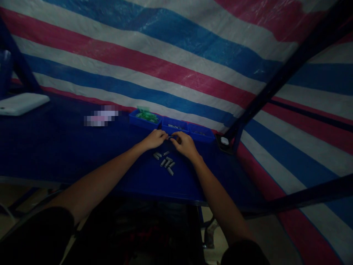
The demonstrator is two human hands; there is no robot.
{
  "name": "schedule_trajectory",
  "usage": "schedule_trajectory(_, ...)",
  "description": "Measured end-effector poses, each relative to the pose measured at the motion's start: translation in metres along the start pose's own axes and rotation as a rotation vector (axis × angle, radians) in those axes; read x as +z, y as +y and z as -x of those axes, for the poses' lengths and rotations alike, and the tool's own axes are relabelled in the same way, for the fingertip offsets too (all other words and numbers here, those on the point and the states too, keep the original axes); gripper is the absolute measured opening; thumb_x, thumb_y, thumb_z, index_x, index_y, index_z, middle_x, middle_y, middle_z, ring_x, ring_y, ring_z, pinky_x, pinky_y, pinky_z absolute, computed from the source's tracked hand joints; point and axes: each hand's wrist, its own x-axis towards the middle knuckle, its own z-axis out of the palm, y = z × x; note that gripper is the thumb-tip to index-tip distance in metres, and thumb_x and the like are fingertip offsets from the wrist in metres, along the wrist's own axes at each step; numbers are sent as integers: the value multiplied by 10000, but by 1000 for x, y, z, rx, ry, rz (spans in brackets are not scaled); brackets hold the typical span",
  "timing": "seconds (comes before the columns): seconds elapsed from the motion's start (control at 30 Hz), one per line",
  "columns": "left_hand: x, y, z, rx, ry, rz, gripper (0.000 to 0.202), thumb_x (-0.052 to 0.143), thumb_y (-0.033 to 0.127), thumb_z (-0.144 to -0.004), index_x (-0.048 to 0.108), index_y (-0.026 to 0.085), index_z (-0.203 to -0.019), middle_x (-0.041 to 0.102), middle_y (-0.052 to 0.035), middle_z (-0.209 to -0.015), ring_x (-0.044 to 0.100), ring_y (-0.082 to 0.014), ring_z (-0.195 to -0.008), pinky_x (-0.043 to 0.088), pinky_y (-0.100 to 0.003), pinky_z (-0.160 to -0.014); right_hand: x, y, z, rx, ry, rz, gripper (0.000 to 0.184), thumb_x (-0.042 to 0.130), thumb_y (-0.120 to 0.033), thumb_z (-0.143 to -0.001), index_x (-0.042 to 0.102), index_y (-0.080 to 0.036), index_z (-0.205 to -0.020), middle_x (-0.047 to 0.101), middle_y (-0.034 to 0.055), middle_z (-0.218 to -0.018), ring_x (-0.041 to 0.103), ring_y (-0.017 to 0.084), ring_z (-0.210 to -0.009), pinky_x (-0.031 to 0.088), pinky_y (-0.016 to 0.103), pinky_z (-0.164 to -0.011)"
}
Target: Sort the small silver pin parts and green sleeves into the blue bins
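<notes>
My left hand (155, 139) and my right hand (186, 144) meet above the blue tabletop, just in front of a row of bins. Between their fingertips is a small, thin metallic piece (170, 137), pinched from both sides; its exact kind is too small and dark to make out. Below the hands, several short grey metal cylinders (168, 162) lie loosely scattered on the table. The nearest bins are the middle blue bin (176, 130), with small metal parts inside, and the right blue bin (202, 137), which holds small dark pieces.
A left blue bin (143, 122) contains green plastic-looking pieces. Farther left are a blurred pale-pink item (100, 116) and a white box-like object (24, 103). A small white object (224, 141) sits by the dark frame post (255, 94) at right. Striped sheeting (154, 66) hangs behind.
</notes>
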Motion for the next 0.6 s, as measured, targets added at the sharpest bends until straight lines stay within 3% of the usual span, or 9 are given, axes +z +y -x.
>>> schedule_trajectory(0.17,-1,-2,-2,-62,52,201,416,315,404,-816,624,135,-747,591,-22,-654,513,-157,-648,358,-258,-600,3,-16,0,-92,83,27,152,461,-225,-840,581,-185,-924,591,26,-785,537,133,-691,401,231,-648)
schedule_trajectory(0.33,-10,3,1,-58,-13,252,490,275,481,-826,618,141,-744,629,-45,-763,543,-164,-726,372,-256,-659,-12,-11,-1,-78,242,121,216,398,-274,-880,579,-171,-825,596,48,-762,548,146,-694,399,246,-658)
schedule_trajectory(0.4,-18,5,5,-26,-170,192,493,310,535,-804,624,155,-785,642,-47,-819,552,-170,-763,375,-259,-685,-26,-5,-2,-10,402,123,263,363,-300,-890,569,-165,-801,585,53,-741,543,148,-679,401,257,-665)
schedule_trajectory(0.5,-26,10,14,49,-424,-65,466,483,613,-680,639,205,-844,643,-41,-896,547,-202,-830,364,-294,-728,-47,10,-3,187,635,137,284,325,-323,-893,551,-155,-853,574,56,-746,545,153,-682,404,275,-686)
schedule_trajectory(0.6,-24,13,18,99,-417,-270,451,570,601,-614,640,242,-879,611,-51,-1010,509,-248,-959,332,-361,-804,-56,30,0,469,643,212,259,375,-298,-864,494,-137,-1029,579,58,-762,559,178,-708,410,301,-699)
